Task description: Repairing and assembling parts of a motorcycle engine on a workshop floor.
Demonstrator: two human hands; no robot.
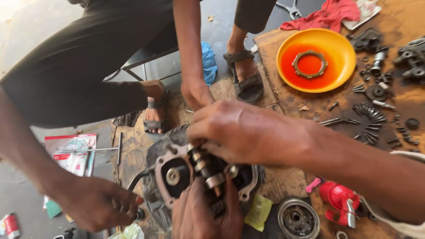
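Obs., head view. A grey metal engine casing [170,177] with an open round port sits on a worn brown mat [133,150], centre-low in frame.

Right hand [239,132]: comes in from the right and lies across the top of the engine casing, fingers curled down over its upper edge in a grasp.

Left hand [201,214]: comes up from the bottom edge, fingers pressed against a short steel shaft with lobes [206,170] seated in the casing. Whether it pinches the shaft or only steadies it: cannot tell.

A co-worker sits opposite, with sandalled feet on the mat. One co-worker hand [197,95] rests just behind the casing. The other co-worker hand [99,203], lower left, is closed around a dark tool handle just beside the casing.

Surroundings:
- An orange-yellow plastic bowl [336,53] holds a toothed ring [310,64] in red fluid, upper right.
- Loose dark bolts and small parts [369,119] are spread on a brown board [403,17].
- A red cloth [327,15] lies at the top.
- A round metal clutch hub [298,219] lies near the casing, lower right.
- A steel T-handle wrench [113,149] lies to the left.
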